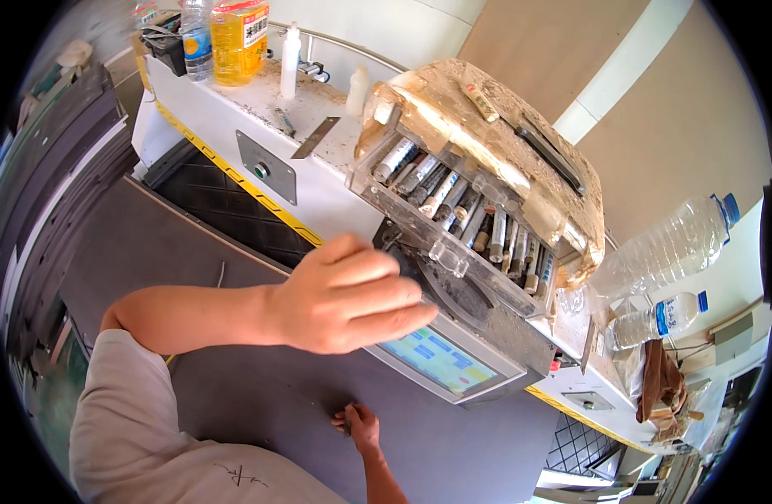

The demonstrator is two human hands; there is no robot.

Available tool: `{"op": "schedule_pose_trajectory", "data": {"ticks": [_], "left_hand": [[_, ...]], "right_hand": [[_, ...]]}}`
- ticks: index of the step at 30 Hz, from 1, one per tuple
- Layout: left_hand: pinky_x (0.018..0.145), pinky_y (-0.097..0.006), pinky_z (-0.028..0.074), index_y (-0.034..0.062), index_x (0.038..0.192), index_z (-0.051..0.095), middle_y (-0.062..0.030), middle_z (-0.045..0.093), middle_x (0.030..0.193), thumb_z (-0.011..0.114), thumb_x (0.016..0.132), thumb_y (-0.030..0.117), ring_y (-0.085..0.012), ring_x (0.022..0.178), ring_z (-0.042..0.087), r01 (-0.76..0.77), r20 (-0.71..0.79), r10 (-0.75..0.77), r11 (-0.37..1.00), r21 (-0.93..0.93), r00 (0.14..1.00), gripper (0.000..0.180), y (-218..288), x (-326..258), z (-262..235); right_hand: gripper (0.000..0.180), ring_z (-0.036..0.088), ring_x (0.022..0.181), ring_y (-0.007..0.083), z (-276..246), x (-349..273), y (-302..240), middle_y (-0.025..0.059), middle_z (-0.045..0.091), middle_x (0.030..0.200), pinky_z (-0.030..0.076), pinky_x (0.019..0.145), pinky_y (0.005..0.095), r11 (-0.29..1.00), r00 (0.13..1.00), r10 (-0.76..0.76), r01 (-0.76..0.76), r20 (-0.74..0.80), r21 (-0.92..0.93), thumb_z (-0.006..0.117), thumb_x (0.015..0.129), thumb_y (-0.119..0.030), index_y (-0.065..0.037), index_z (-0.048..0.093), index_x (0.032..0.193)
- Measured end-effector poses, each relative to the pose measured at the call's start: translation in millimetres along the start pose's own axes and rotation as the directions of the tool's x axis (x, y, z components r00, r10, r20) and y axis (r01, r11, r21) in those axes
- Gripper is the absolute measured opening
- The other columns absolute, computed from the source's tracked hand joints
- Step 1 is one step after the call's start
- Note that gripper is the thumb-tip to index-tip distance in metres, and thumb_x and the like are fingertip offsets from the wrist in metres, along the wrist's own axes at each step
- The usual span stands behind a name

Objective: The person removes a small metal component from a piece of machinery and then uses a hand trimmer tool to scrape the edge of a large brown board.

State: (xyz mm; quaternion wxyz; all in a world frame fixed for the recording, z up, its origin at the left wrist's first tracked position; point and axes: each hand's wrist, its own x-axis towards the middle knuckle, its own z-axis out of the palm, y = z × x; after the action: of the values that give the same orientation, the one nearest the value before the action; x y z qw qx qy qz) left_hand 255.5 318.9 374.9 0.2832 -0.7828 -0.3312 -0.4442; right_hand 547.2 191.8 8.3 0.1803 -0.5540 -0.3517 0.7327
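My left hand is raised in front of the machine's control unit, back of the hand showing, with its fingers bent and close together. What they hold, if anything, is hidden. Just beyond it is a clear plastic drawer, pulled out and full of marker-like tubes with white and dark barrels. A lit touchscreen lies partly behind the left fingertips. Lower down, my right hand is closed over the dark grey sheet, pinching a small dark item too small to name.
On the white ledge stand a water bottle, a yellow-liquid jug and a white squeeze bottle. A metal plate with a green button is below. Large clear bottles lean at right. Stacked dark sheets rise at left.
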Motion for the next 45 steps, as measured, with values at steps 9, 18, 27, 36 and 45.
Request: {"op": "schedule_pose_trajectory", "data": {"ticks": [9,18,27,36,45], "left_hand": [[0.059,-0.026,0.048,0.0117,0.098,0.072,0.0005,0.064,0.087,0.081,0.084,0.019,-0.0127,0.072,0.061,0.102,0.443,0.017,0.964,-0.244,0.896,0.018,-21.4,-25.5,-44.3],[0.062,-0.035,0.052,0.0082,0.099,0.073,-0.005,0.071,0.09,0.078,0.092,0.018,-0.0238,0.077,0.069,0.418,0.284,-0.38,0.905,-0.084,0.88,0.013,-82.5,33.6,-76.8],[0.068,-0.043,0.052,0.008,0.091,0.072,-0.0055,0.07,0.088,0.074,0.088,0.022,-0.0294,0.082,0.068,0.111,0.653,-0.096,0.994,0.018,0.752,0.015,-108.7,97.5,-66.5],[0.07,-0.043,0.054,0.0077,0.084,0.07,-0.0075,0.068,0.081,0.077,0.083,0.021,-0.0297,0.082,0.069,0.045,0.733,-0.017,0.999,-0.018,0.679,0.015,-105.2,112.4,-44.5],[0.066,-0.043,0.054,0.0031,0.078,0.069,-0.0128,0.063,0.074,0.068,0.079,0.008,-0.0335,0.074,0.067,-0.042,0.695,0.045,0.999,-0.021,0.718,0.005,-103.3,113.6,-49.0]], "right_hand": [[0.032,0.077,0.077,0.0296,0.9,0.0,1.3,0.0191,0.074,0.095,0.064,0.068,0.0378,1.0,1.0,-0.016,0.016,0.004,-0.011,0.064,0.104,-0.019,0.01,0.062,0.118],[0.029,0.077,0.077,0.0288,4.0,-0.7,-0.1,0.0181,0.074,0.094,0.064,0.068,0.038,0.999,1.0,-0.012,0.012,-0.01,-0.032,0.064,0.104,-0.019,0.008,0.062,0.113],[0.031,0.077,0.078,0.0286,2.2,-3.4,1.5,0.0174,0.074,0.094,0.064,0.068,0.0383,0.999,0.999,-0.014,0.013,-0.03,-0.03,0.064,0.104,-0.02,0.009,0.063,0.115],[0.032,0.077,0.079,0.0274,2.4,-4.2,0.5,0.017,0.074,0.094,0.064,0.068,0.0377,0.999,0.999,-0.028,0.027,-0.021,-0.033,0.064,0.104,-0.021,0.009,0.063,0.115],[0.032,0.077,0.078,0.0263,3.2,-2.3,-1.8,0.0161,0.074,0.094,0.063,0.067,0.0361,0.999,1.0,-0.011,0.01,-0.024,-0.051,0.064,0.104,-0.023,0.008,0.064,0.114]]}}
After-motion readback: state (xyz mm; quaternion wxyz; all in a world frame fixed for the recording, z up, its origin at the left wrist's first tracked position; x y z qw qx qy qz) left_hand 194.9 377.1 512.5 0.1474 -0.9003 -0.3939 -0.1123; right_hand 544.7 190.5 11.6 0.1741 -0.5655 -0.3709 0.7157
